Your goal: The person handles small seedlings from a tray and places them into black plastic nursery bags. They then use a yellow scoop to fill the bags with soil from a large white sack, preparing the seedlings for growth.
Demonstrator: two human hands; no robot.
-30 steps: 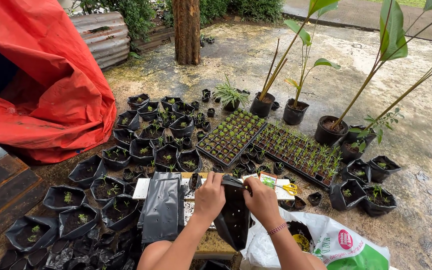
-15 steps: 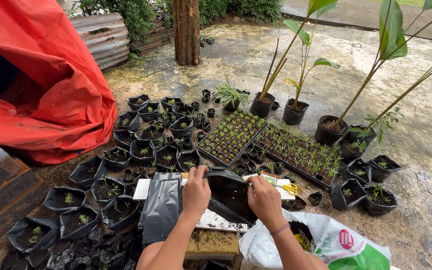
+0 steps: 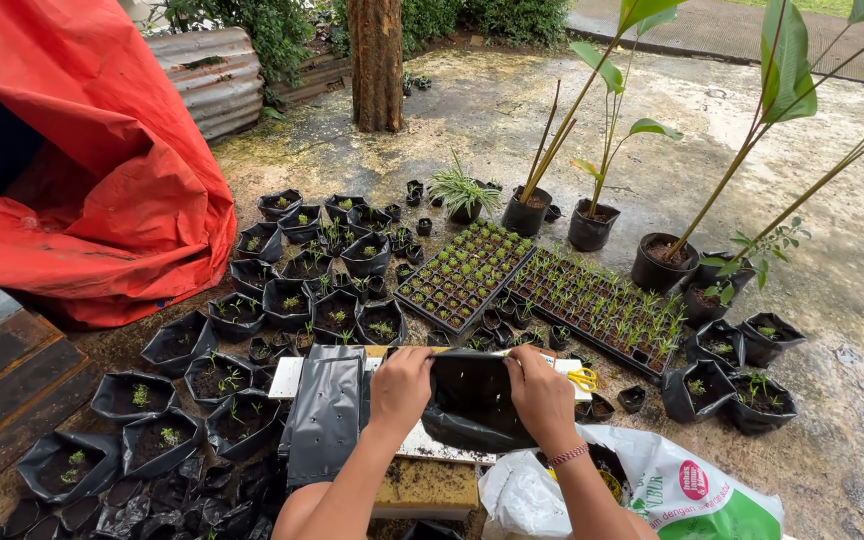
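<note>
Above the white board [image 3: 287,377] beside a flat stack of black bags [image 3: 326,412], the left hand [image 3: 401,386] and right hand [image 3: 542,392] reach forward with wrists level, each pinching one side of an empty black plastic grow bag's [image 3: 474,408] rim, pulling it open.

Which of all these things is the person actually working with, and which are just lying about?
In hand:
- black bag, its mouth held open by the left hand and right hand
- stack of flat bags beside it
- white sack

Lying about:
- seedling trays
- filled bags
- scissors
- red tarp
- potted plants
</note>
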